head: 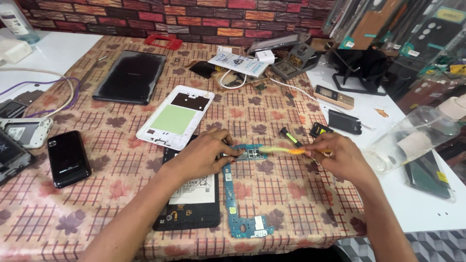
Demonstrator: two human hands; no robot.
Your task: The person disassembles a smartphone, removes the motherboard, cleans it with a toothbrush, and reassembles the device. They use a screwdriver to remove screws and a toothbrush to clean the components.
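My left hand presses down on the top of a blue L-shaped circuit board that lies on the patterned tablecloth. My right hand grips a yellow-orange brush by its handle, with the bristle end over the board's upper part beside my left fingers. Under my left wrist lies an opened black tablet body with its white battery showing. A white tablet frame with a green panel lies just beyond my left hand.
A black tablet lies at the back, a black phone at the left with other phone parts and cables. A clear plastic bottle lies on the white table at right, near a small black-green tool and batteries.
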